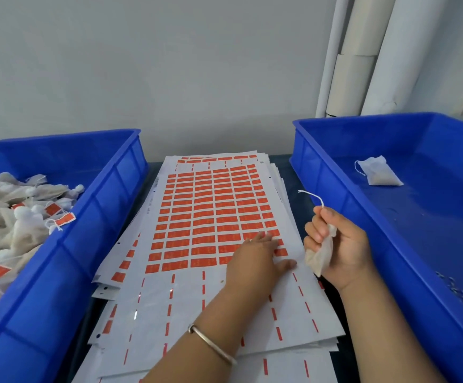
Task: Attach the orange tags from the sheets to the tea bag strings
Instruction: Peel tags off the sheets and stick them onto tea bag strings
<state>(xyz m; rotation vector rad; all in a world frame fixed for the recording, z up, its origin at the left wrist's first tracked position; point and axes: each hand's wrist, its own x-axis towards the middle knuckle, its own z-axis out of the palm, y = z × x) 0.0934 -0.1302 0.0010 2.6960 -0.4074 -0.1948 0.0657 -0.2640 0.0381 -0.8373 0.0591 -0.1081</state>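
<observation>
A stack of white sheets (pixel 197 299) covered with rows of orange tags (pixel 205 214) lies between two blue bins. My left hand (pixel 255 261) rests on the top sheet at its lower right rows, fingers reaching onto the tags. My right hand (pixel 338 244) grips a tea bag (pixel 320 255) beside the sheet's right edge, and the bag's white string (pixel 311 196) sticks up from my fingers.
The blue bin on the left (pixel 67 255) holds several tea bags with orange tags attached. The blue bin on the right (pixel 332 189) holds a single tea bag (pixel 378 172). White rolls (pixel 363 56) lean against the wall at the back right.
</observation>
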